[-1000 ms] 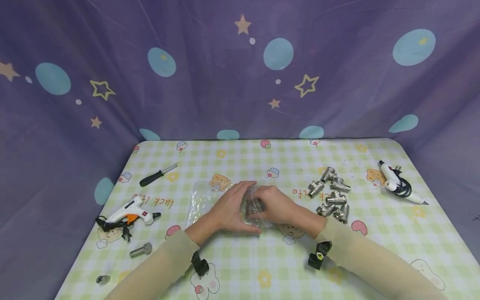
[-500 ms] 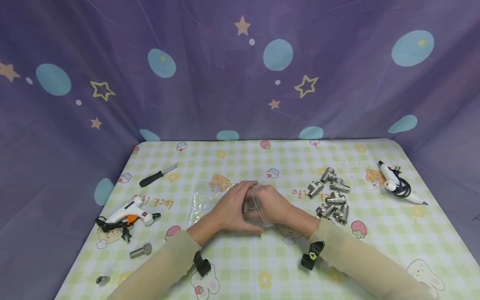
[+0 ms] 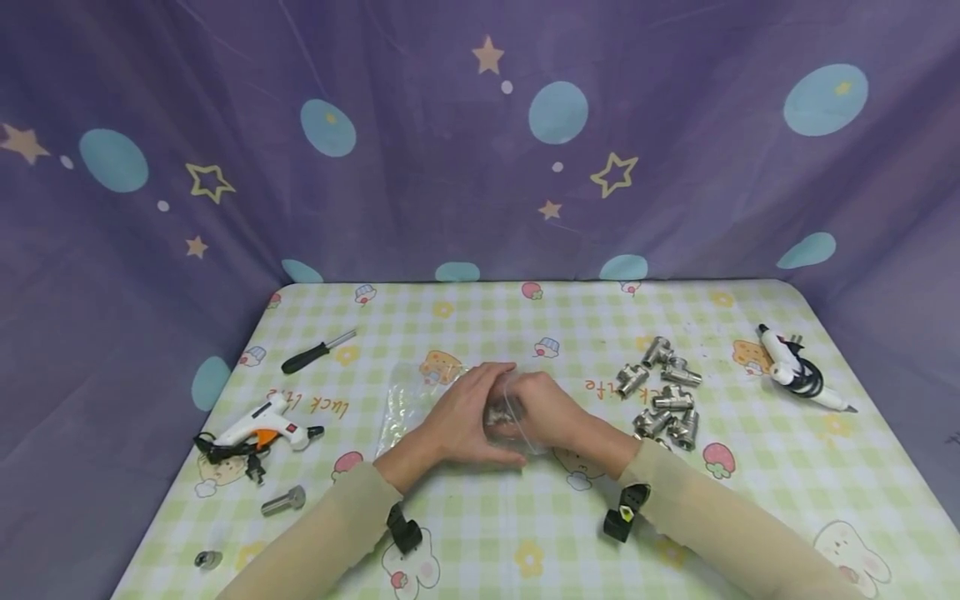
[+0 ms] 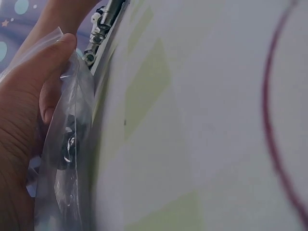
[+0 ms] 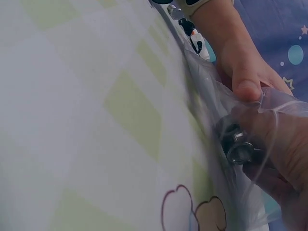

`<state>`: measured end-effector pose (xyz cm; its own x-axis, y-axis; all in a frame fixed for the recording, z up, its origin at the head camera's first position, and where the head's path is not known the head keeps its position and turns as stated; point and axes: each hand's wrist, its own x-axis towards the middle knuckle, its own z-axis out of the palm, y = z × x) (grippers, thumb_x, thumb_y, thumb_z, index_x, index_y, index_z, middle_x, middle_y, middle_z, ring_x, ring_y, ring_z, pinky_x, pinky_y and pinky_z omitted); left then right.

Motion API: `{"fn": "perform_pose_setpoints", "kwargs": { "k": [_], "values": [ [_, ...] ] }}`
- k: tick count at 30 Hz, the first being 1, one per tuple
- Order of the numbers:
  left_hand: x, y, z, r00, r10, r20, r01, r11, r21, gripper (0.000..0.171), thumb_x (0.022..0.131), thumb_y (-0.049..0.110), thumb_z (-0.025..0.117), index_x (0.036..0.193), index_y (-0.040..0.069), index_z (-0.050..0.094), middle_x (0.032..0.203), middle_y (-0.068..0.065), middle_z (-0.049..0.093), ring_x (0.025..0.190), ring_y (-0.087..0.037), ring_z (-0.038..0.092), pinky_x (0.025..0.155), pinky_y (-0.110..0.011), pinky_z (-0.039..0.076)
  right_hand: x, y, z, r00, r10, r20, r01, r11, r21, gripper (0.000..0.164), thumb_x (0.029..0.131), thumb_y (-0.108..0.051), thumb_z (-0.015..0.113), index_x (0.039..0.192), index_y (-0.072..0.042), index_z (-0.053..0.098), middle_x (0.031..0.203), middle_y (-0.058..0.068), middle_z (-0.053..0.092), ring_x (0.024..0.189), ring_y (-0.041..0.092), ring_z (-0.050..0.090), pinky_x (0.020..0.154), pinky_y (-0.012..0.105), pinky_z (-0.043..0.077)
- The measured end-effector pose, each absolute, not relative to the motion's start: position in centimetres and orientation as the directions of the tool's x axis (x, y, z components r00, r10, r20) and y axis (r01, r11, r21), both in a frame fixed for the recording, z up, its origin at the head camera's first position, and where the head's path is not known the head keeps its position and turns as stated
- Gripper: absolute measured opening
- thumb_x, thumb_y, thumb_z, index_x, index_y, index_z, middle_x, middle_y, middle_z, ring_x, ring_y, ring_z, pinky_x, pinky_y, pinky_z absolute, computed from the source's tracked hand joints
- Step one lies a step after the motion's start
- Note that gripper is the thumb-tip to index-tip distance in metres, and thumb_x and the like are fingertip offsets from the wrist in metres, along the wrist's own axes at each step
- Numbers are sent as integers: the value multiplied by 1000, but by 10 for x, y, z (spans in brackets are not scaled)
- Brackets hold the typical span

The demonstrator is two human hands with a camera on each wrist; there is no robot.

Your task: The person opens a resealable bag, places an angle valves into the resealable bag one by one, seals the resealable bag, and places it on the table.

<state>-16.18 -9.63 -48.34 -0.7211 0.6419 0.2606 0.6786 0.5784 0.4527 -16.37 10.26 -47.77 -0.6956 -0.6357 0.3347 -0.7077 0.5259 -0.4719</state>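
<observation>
I see the right hand [image 3: 551,414] has edged deeper into the clear bag [image 3: 401,408], so the metal fitting [image 5: 240,153] its grip pinches seems inside, left hand [image 3: 467,417] holding the bag's edge.

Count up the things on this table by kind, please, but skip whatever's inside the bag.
Clear plastic bag: 1
Metal fittings at right: 6
Loose metal pieces at left: 2
Screwdriver: 1
Glue gun: 1
White corded tool: 1
Total: 12
</observation>
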Motion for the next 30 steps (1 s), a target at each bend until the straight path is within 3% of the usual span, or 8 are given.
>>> {"fn": "perform_pose_setpoints", "kwargs": {
  "k": [6, 14, 21, 30],
  "values": [
    [-161, -97, -485, -724, 640, 259, 676, 583, 450, 127, 59, 69, 94, 157, 7, 45, 153, -3, 56, 139, -22, 57, 120, -42, 48, -163, 114, -476, -692, -643, 328, -708, 514, -485, 23, 85, -29, 91, 101, -16, 81, 94, -6, 79, 89, 11, 74, 85, 30, 62],
    [-160, -97, -484, -731, 635, 250, 669, 594, 446, 124, 60, 69, 94, 157, 11, 45, 152, -2, 56, 139, -21, 57, 122, -42, 47, -161, 138, -466, -707, -637, 307, -685, 509, -520, 24, 88, -15, 87, 112, -10, 82, 111, 2, 82, 106, 19, 78, 95, 36, 64],
    [-161, -95, -484, -741, 631, 229, 654, 603, 456, 125, 60, 70, 93, 158, 11, 44, 153, -2, 56, 141, -22, 56, 121, -43, 48, -161, 166, -452, -747, -581, 324, -648, 523, -554, 28, 87, -16, 88, 113, -6, 81, 110, 5, 82, 95, 23, 79, 85, 36, 66],
    [-160, -96, -484, -755, 622, 207, 635, 618, 463, 127, 59, 72, 93, 160, 12, 42, 155, -2, 54, 143, -22, 55, 124, -43, 44, -168, 216, -440, -844, -465, 267, -535, 690, -488, 30, 88, -19, 88, 114, -6, 81, 108, 9, 82, 91, 26, 79, 81, 40, 67]
  ]
}}
